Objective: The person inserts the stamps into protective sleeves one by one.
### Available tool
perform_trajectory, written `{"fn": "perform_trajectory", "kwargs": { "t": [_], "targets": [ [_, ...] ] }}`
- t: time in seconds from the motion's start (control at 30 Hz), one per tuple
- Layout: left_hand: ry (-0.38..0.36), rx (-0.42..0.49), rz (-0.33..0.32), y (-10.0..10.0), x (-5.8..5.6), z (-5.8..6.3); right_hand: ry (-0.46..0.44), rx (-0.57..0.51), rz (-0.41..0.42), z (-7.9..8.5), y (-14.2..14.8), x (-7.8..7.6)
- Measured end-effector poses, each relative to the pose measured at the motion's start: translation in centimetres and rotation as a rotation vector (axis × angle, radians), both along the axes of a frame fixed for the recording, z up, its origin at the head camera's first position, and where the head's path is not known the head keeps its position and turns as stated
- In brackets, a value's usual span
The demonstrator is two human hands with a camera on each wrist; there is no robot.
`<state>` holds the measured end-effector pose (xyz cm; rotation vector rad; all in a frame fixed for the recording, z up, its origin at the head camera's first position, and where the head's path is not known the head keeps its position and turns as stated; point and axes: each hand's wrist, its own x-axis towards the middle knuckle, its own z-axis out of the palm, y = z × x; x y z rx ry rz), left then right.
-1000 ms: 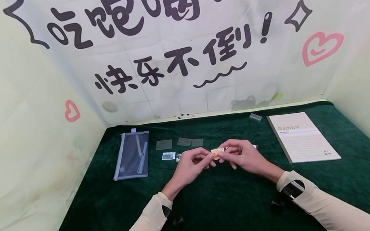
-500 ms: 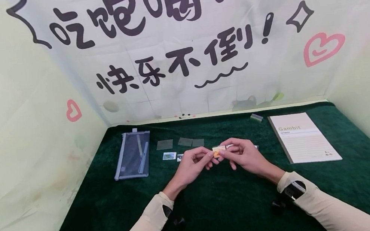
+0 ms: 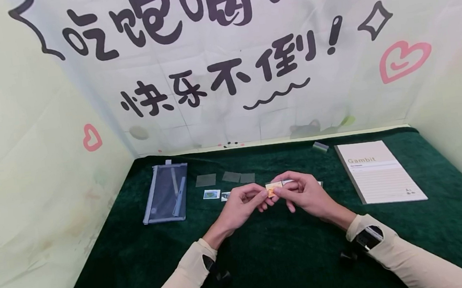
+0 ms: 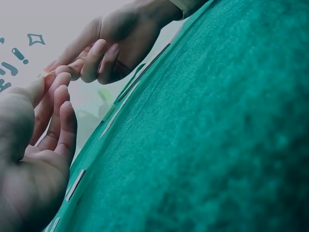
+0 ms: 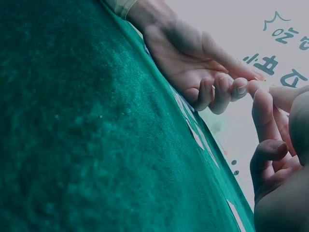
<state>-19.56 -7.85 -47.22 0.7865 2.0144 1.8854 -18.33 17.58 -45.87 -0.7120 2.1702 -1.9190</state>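
A small orange-and-cream postage stamp (image 3: 275, 187) is held up between my two hands above the table. My left hand (image 3: 239, 209) pinches its left edge between thumb and fingers. On the other side my right hand (image 3: 307, 193) pinches the right edge, its thumb lying over the picture. Both wrist views show the fingertips meeting; the stamp itself is barely visible there. A blue-green stamp (image 3: 211, 194) lies flat left of my left hand, and another stamp (image 3: 225, 196) is partly covered by that hand. Light edges of flat pieces show behind my right hand.
Several clear rectangular sleeves (image 3: 205, 180) lie behind the stamps. A blue mesh zip pouch (image 3: 164, 193) with pens rests at left. At right is a white notebook (image 3: 379, 173), with a small block (image 3: 320, 146) near the back edge. Dark green cloth (image 3: 285, 260) covers the table.
The stamp has tilted slightly and shows a little more of its face between my fingers. My hands stay in nearly the same place; the view has shifted slightly.
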Motion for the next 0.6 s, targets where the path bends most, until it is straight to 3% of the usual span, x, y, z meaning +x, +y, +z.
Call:
{"fn": "perform_trajectory", "kwargs": {
  "t": [0.33,0.6],
  "targets": [
    [0.009,-0.049,0.025,0.0,0.0,0.3,-0.009,0.032,0.003,0.2,-0.1,0.0],
    [0.109,-0.237,0.102,-0.7,-0.2,1.0,0.151,0.228,-0.139,0.3,-0.5,-0.4]
  ]
}}
